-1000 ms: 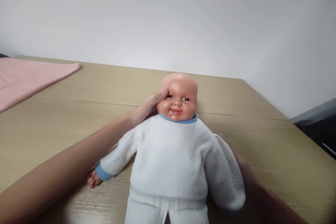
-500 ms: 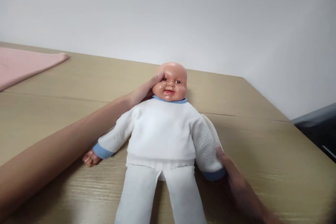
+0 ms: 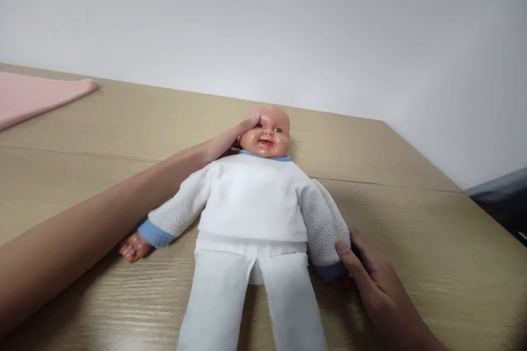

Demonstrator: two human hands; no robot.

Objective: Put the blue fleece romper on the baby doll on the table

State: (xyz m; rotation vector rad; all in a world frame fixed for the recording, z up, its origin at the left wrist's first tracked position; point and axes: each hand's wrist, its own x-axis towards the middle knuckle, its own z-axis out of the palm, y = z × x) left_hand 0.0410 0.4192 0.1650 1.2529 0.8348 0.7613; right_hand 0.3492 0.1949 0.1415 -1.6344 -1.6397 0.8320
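Between my left hand (image 3: 228, 141) and right hand (image 3: 377, 287), a bald doll (image 3: 255, 197) lies on its back on the table (image 3: 420, 225). My left fingers cup its head (image 3: 272, 129), seemingly for steadiness; my right fingers grip a sleeve (image 3: 325, 225) near its blue cuff (image 3: 329, 272), probably keeping that arm in place. Its top (image 3: 247, 184) is fuzzy white, its trousers (image 3: 218, 296) smooth white.

Your left hand (image 3: 228, 141) clasps the doll's head (image 3: 274, 119), right hand (image 3: 382, 292) its sleeve (image 3: 321, 219); pink cloth (image 3: 35, 94) near the tabletop (image 3: 173, 115)'s far edge.
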